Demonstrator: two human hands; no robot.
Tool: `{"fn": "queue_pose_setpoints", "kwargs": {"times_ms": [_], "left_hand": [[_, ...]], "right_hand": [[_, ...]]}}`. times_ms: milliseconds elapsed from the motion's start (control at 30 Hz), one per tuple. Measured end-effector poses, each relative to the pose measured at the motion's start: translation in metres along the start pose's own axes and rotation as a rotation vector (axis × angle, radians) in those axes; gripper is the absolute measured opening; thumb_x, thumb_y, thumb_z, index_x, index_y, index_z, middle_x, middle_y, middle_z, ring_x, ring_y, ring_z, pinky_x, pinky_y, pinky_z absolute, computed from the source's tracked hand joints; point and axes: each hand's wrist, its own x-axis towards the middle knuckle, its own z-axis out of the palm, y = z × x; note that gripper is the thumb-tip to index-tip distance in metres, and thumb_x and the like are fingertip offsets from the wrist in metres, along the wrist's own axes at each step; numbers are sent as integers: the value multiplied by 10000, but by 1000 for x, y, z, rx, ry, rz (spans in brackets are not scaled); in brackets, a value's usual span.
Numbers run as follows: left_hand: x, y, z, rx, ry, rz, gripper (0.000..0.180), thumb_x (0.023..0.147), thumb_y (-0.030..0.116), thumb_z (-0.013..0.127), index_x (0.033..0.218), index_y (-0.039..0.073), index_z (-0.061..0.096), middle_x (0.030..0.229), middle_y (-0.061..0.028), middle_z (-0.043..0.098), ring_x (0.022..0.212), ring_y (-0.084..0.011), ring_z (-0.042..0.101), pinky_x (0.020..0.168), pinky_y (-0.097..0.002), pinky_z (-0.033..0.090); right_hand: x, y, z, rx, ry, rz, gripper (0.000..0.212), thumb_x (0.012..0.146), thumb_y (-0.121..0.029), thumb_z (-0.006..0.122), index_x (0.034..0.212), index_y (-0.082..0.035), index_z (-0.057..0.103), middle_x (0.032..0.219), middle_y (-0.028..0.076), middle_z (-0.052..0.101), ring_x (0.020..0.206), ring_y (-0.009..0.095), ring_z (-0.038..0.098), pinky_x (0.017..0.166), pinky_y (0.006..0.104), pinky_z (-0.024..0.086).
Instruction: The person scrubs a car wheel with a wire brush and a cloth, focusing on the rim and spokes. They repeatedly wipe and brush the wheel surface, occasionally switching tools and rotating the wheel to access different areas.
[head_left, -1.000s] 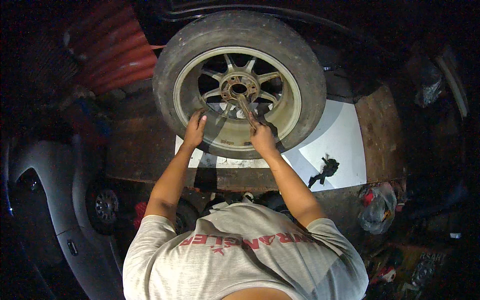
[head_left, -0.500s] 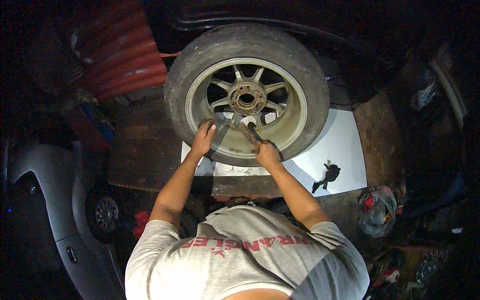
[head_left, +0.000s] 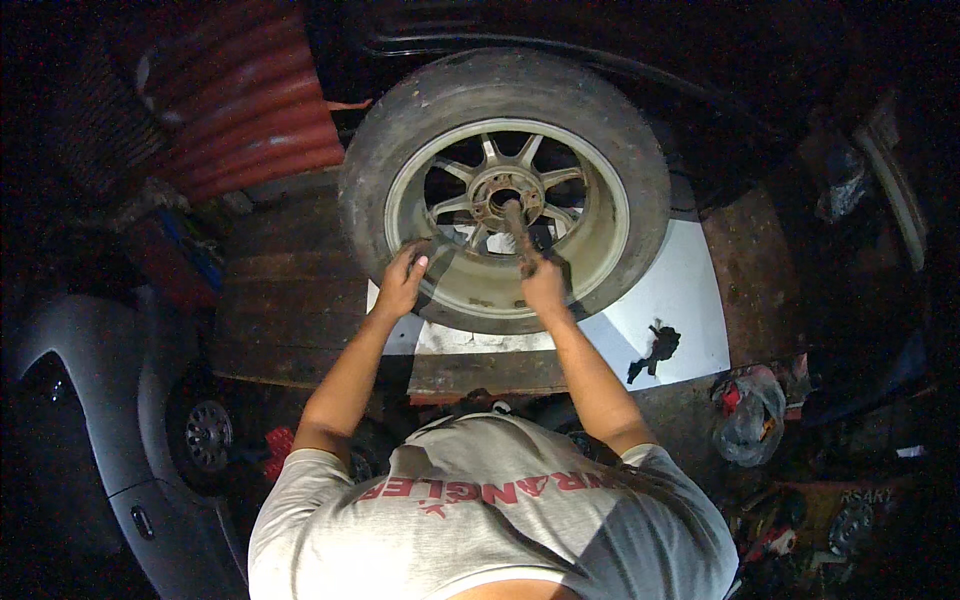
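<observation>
A car wheel (head_left: 366,190), a dusty tire on a pale spoked rim, lies with its hollow inner side facing up. My left hand (head_left: 401,282) grips the near left edge of the rim, thumb on top and fingers darkened by dirt. Held in my right hand (head_left: 544,288) is a brownish stick-like tool (head_left: 516,222); its far end reaches the rusty hub in the wheel's middle. My right fingers are closed round its near part, and the tool's exact kind cannot be made out.
Under the wheel are a white sheet (head_left: 690,290) and wooden boards (head_left: 270,290). A black crumpled scrap (head_left: 656,348) lies on the sheet. Red corrugated metal (head_left: 240,110) stands at the far left, a grey car (head_left: 105,400) at the left, and a clear plastic bag (head_left: 752,425) at the right.
My right hand has moved slightly up and right, and the tool's end has swung from the rim's near inner wall to the hub. My left hand stays at the rim.
</observation>
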Motion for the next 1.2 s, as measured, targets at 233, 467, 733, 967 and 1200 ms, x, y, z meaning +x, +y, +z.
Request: {"fn": "queue_pose_setpoints", "kwargs": {"times_ms": [233, 467, 733, 967, 1200], "left_hand": [[9, -4, 3, -115, -15, 46, 382, 983, 256, 485, 1231, -25, 555, 1202, -171, 600, 1146, -269, 549, 1015, -348, 383], [4, -7, 2, -131, 0, -2, 374, 986, 252, 485, 1230, -22, 559, 1193, -151, 613, 1124, -248, 560, 1007, -341, 386], [2, 0, -6, -158, 7, -5, 369, 983, 251, 472, 1216, -17, 570, 1182, -140, 618, 1123, -238, 554, 1010, -343, 378], [7, -8, 0, -221, -3, 26, 345, 989, 221, 466, 1209, -26, 564, 1138, -142, 618, 1086, -228, 567, 968, -330, 406], [5, -13, 0, -238, 30, 59, 335, 985, 211, 474, 1202, -25, 570, 1144, -138, 617, 1094, -223, 562, 972, -325, 400]], "right_hand": [[21, 3, 17, -84, 79, 84, 479, 841, -166, 558, 1319, -185, 555, 803, 247, 660, 805, 448, 645, 716, 520, 520], [3, 7, -6, -116, -14, -57, 543, 865, -194, 562, 1397, -238, 461, 800, 247, 658, 780, 439, 648, 706, 516, 528], [-11, -12, 3, -102, -4, 37, 430, 857, -196, 597, 1286, -189, 569, 800, 242, 661, 773, 435, 650, 696, 519, 532], [23, -2, 17, -120, 102, 26, 404, 814, -153, 612, 1219, -156, 608, 853, 247, 660, 817, 434, 648, 723, 526, 527], [-10, -1, 2, -96, 56, -12, 371, 854, -198, 603, 1223, -160, 612, 845, 239, 658, 786, 430, 646, 700, 523, 525]]}}
